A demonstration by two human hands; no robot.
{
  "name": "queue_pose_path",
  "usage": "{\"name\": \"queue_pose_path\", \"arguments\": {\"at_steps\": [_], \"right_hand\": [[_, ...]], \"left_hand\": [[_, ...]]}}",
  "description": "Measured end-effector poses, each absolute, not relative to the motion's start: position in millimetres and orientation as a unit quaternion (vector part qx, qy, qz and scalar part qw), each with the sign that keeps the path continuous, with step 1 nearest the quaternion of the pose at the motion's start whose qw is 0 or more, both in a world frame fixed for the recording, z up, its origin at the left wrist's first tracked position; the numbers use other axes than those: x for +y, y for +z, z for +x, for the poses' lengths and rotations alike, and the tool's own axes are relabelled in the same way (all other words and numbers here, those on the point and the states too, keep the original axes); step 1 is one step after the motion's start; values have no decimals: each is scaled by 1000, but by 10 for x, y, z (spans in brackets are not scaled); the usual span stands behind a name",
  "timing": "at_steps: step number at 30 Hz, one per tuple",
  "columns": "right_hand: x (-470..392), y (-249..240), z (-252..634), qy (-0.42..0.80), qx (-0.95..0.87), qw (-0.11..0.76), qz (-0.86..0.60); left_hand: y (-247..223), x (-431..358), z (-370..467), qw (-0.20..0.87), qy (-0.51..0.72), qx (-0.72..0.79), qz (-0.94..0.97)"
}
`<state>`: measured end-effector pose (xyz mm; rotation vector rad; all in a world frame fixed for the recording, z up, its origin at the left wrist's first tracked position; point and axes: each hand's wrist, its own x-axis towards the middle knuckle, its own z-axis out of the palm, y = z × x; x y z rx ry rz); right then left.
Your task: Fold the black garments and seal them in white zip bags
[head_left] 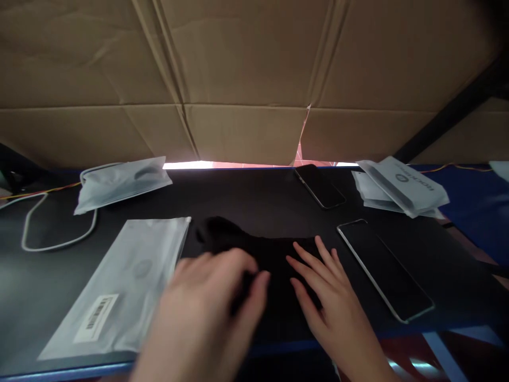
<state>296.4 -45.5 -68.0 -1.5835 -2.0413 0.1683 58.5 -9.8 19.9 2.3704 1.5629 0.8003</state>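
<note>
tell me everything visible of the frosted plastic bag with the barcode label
The frosted plastic bag lies flat and slanted on the black tabletop. Whitish, translucent-looking, it has a faint round mark near its middle and a white barcode label toward its near end. The left hand partly hides its right edge; contact is unclear.

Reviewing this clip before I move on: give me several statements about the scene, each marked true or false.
1. The right hand has its fingers spread over the black, cloth-like item. True.
2. The frosted, white plastic pouch with the barcode label lies right of both hands. False: the pouch lies left of them.
3. A brown cardboard sheet stands beyond the black table. True.
4. The left hand lies flat. False: its fingers are curled.
</note>
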Motion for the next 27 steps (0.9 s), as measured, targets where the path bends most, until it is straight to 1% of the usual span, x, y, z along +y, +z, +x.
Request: {"name": "queue_pose_path", "arguments": {"at_steps": [3, 5, 8, 11, 15, 18, 20, 23, 25, 27], "right_hand": [[-453, -685, 2985, 54, -764, 277, -581], [-457, -680, 2995, 52, -766, 274, -579], [-461, -666, 2996, 52, -764, 269, -584], [-460, -662, 2990, 53, -760, 267, -591], [-459, -676, 2992, 55, -758, 269, -592], [-462, -680, 2995, 56, -760, 270, -589], [-467, -677, 2994, 55, -758, 273, -590], [-486, -665, 2993, 62, -750, 295, -589], [-504, -654, 2999, 79, -737, 322, -590], [-522, -643, 3011, 91, -715, 357, -595]], "left_hand": [[60, -86, 897, 150, 223, 447, 853], [-7, -37, 921, 160, 239, 434, 854], [-53, 40, 792, 81, 280, 442, 848], [-146, 75, 679, 12, 244, 440, 864], [-442, 89, 655, -10, 158, 415, 896], [-568, 108, 646, -4, 142, 411, 901], [-506, 110, 605, 15, 144, 400, 905], [-259, 82, 474, 51, 189, 402, 895], [-98, 59, 356, 43, 237, 452, 859], [-15, 49, 244, 13, 255, 531, 808]]}}
